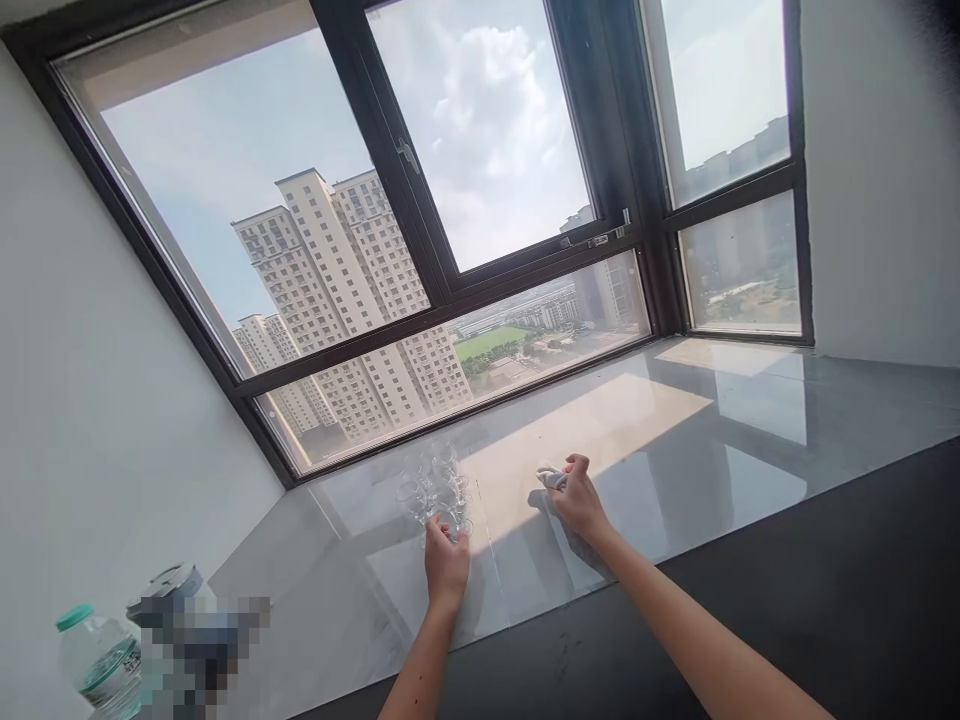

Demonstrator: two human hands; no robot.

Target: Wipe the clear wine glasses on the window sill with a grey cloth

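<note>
My left hand (447, 565) is closed at the near side of a cluster of clear, glass-like pieces (433, 482) with rounded rims on the window sill (517, 590). Its fingers seem to pinch the nearest see-through piece, whose exact kind is too faint to tell. To the right, my right hand (580, 500) grips a crumpled white and grey cloth (553, 478). The cloth is just above or touching the glossy sill; I cannot tell which. A dark shadow falls beneath this hand.
A clear bottle with a green cap (101, 660) stands at the lower left, beside a partly blurred container (169, 590). Dark-framed windows (442, 300) rise behind the sill. The sill's front edge drops to a dark area (825, 590). Sunlit patches and reflections cover the surface.
</note>
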